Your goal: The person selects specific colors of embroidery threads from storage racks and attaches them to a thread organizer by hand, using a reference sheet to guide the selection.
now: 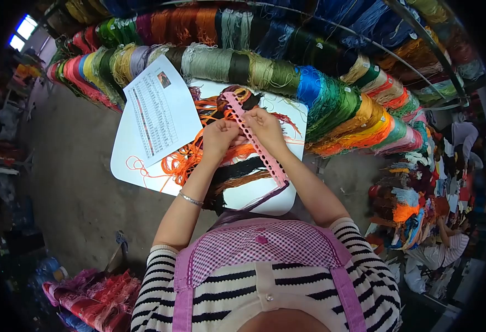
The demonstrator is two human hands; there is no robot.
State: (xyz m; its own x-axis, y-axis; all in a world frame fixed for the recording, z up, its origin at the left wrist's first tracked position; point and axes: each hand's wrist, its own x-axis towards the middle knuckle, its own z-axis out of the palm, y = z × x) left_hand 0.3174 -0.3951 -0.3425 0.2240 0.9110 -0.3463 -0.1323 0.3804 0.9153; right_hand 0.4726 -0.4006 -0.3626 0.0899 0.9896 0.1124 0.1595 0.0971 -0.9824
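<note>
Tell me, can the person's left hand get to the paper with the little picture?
Probably yes: the left hand is close beside the paper, and nothing seems to lie over it.

Floor (82, 177) was grey, patchy. Bright window (26, 25) showed upper left; left side was dim. Rows of coloured yarn (207, 62) hung beyond the white tabletop (259, 200). Red bundles (110, 299) showed lower left.

A matt face is shown by the perforated strip (257, 141), silky fibre by the orange thread (177, 161), paper by the printed sheet (162, 113), polished metal by the bangle (191, 200), smoothness by the bench (248, 198).
</note>
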